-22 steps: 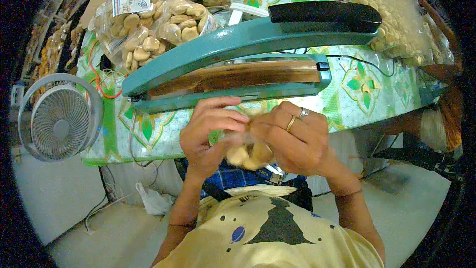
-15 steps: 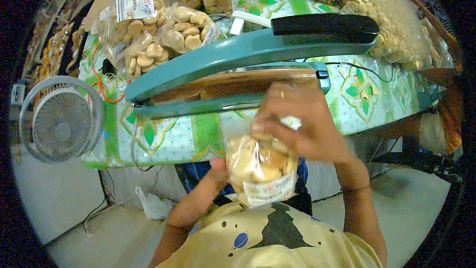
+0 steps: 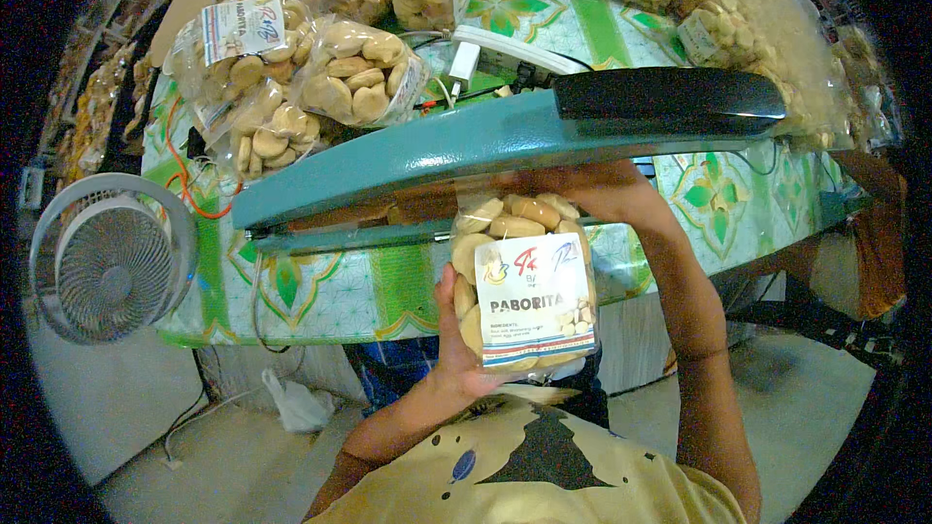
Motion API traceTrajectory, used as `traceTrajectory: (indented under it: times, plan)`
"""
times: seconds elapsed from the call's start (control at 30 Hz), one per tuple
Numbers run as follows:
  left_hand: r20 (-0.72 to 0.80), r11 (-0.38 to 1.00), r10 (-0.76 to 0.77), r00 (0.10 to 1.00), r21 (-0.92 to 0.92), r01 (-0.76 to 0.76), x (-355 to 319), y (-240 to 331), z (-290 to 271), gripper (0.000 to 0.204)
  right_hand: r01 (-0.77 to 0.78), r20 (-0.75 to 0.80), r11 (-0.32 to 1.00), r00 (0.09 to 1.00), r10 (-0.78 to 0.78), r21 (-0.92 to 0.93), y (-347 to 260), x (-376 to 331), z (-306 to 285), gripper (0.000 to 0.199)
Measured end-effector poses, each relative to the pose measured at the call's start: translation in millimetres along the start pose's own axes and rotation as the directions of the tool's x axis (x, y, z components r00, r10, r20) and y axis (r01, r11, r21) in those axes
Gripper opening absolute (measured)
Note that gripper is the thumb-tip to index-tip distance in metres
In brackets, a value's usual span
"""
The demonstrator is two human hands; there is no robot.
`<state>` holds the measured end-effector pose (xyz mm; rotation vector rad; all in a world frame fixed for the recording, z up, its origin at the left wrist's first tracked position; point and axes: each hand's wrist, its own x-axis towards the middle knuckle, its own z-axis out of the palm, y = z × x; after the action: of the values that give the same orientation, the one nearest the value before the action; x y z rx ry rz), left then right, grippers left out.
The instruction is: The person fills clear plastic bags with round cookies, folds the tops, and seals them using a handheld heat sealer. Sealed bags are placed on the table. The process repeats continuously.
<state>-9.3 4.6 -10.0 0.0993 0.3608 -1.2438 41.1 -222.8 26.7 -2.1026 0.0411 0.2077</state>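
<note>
A clear plastic bag of round biscuits [image 3: 469, 325] stands upright in front of me, its white label facing me. My left hand [image 3: 464, 354] grips it from the lower left side, thumb up along the edge. The bag's upper end reaches the teal impulse sealer [image 3: 427, 150], under its raised arm with a black handle [image 3: 670, 99]. Behind the bag's top, my right hand [image 3: 592, 186] lies at the sealer's gap. The sealer arm and the bag hide its fingers.
Filled biscuit bags [image 3: 359, 73] crowd the table's back left, with more heaped biscuits [image 3: 748, 49] at the far right. A white power strip [image 3: 515, 47] with cords sits behind the sealer. A round grey fan [image 3: 112, 262] stands left of the patterned tablecloth [image 3: 379, 301].
The bag has risen toward the sealer and its label now faces me squarely. My right hand has moved from the bag's top to beneath the sealer arm. My view has shifted slightly.
</note>
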Motion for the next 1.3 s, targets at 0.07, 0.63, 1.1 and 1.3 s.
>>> traceTrajectory:
  times: [0.07, 0.63, 1.1, 1.3]
  plan:
    - [-0.054, 0.999, -0.010, 0.998, -0.041, 0.008, -3, 0, 6, 0.096, 0.101, 0.042, 0.982, 0.995, -0.096, -0.158, 14, 3, 0, 0.036]
    - [-0.098, 0.998, 0.046, 0.994, -0.028, -0.049, -5, -2, 24, 0.089, 0.430, 0.136, 0.816, 0.901, -0.411, -0.386, 64, 26, -22, 0.041]
    - [-0.062, 0.995, 0.089, 0.994, -0.041, -0.092, -1, -2, 29, 0.086, 0.321, 0.087, 0.753, 0.939, -0.334, -0.574, -125, 7, -117, 0.038]
    - [-0.051, 0.996, 0.076, 0.996, -0.042, -0.078, -1, -2, 20, 0.087, 0.068, 0.124, 0.854, 0.992, -0.004, -0.515, -91, 12, -86, 0.045]
